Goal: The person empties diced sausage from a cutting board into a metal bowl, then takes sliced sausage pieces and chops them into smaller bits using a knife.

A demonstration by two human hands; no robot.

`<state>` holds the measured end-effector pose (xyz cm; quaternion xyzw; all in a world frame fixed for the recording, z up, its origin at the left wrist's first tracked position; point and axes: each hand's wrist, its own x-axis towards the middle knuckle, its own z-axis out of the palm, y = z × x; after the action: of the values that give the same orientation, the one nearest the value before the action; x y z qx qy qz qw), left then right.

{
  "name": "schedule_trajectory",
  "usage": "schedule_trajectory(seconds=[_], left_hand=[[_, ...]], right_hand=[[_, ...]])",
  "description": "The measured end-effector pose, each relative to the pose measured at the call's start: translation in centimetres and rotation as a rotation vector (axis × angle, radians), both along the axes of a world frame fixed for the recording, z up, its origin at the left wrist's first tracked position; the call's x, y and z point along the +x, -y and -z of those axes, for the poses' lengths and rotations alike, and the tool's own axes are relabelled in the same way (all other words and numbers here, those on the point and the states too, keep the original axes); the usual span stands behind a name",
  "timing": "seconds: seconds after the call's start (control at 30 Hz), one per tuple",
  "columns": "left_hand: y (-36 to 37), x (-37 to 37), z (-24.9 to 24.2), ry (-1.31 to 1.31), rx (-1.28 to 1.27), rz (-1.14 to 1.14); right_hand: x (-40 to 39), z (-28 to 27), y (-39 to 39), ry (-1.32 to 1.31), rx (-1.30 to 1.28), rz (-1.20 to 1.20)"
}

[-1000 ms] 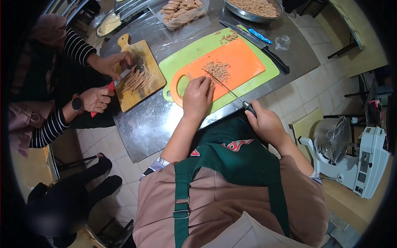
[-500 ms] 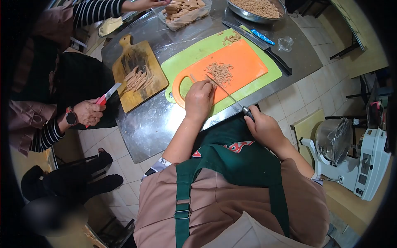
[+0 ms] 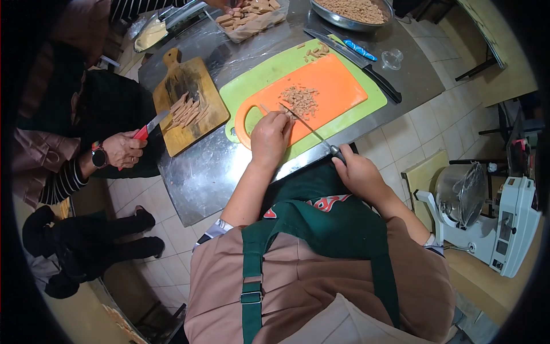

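Observation:
My right hand (image 3: 358,172) is wrapped round the dark handle of a knife (image 3: 310,129), whose blade points up and left over the orange cutting board (image 3: 344,86). Fingers closed, my left hand (image 3: 270,139) rests at the board's near left part, by the blade tip, pressing on thin brown strips (image 3: 264,108) that are mostly hidden under it. Beyond the blade lies a heap of small chopped brown bits (image 3: 300,100). The orange board sits on a larger green board (image 3: 229,92), which has more brown pieces (image 3: 317,52) at its far edge.
At left, a co-worker's hand (image 3: 117,150) holds a red-handled knife beside a wooden board (image 3: 200,69) with brown strips. A plastic tub (image 3: 252,33) of brown pieces and a metal bowl (image 3: 355,24) stand at the back. A black-handled knife (image 3: 382,83) lies at the green board's right edge.
The co-worker's knife has moved to the wooden board's edge, and their other hand has reached into the tub. The view has shifted slightly. My hands keep nearly the same pose.

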<state>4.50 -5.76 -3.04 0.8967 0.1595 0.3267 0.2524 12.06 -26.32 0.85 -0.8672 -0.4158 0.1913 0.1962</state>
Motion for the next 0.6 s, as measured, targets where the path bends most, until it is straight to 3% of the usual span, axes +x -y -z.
schedule_trajectory(seconds=[0.07, 0.2, 0.6], left_hand=[[-0.2, 0.1, -0.2, -0.019, -0.012, 0.014], [-0.5, 1.3, 0.3, -0.006, 0.037, 0.042], [0.2, 1.9, 0.8, -0.044, 0.107, 0.026]], right_hand=[[0.4, -0.2, -0.7, -0.141, 0.046, 0.015], [1.8, -0.2, -1.5, -0.183, -0.026, 0.077], [0.5, -1.6, -0.3, 0.063, 0.094, 0.02]])
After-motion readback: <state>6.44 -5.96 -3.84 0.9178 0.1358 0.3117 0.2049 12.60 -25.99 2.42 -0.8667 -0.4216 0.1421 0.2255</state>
